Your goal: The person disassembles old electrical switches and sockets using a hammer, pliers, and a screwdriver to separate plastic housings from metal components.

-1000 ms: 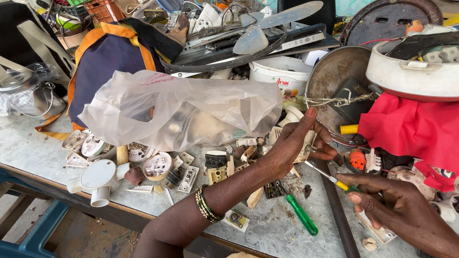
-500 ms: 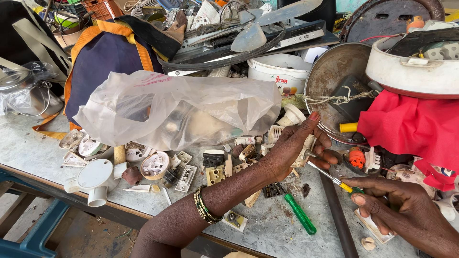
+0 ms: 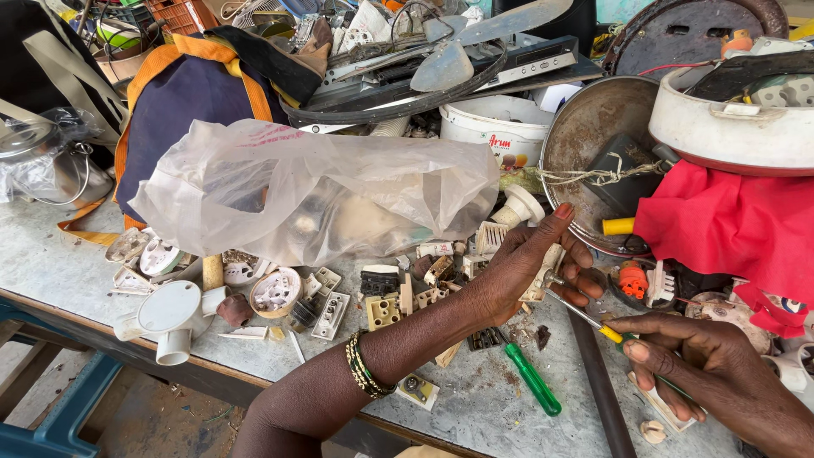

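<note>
The table (image 3: 102,254), a scuffed grey surface, ran across the whole view and carried a heap of clutter. At its back leaned a navy bag (image 3: 186,102) with orange trim, and in front of it lay a big clear plastic bag (image 3: 314,191) stuffed with pale parts. To the right a red cloth (image 3: 721,229) spilled from under a white round housing (image 3: 729,131), beside a rusty metal pan (image 3: 593,127) and a white tub (image 3: 500,127). Near the front left edge sat a white round junction box (image 3: 170,309), with loose switch and socket parts (image 3: 381,309) strewn between it and the hands. A green-handled screwdriver (image 3: 532,382) lay flat on the table below the left wrist, untouched. The left hand (image 3: 517,271), its wrist ringed with bangles (image 3: 366,369), had its fingers (image 3: 585,259) curled around a small cream electrical fitting (image 3: 543,280), holding it just above the table near the pan's rim. The right hand (image 3: 721,373) had its fingers (image 3: 661,349) pinched closed on a thin yellow-handled screwdriver (image 3: 606,332), whose metal tip met the fitting in the left hand.
</note>
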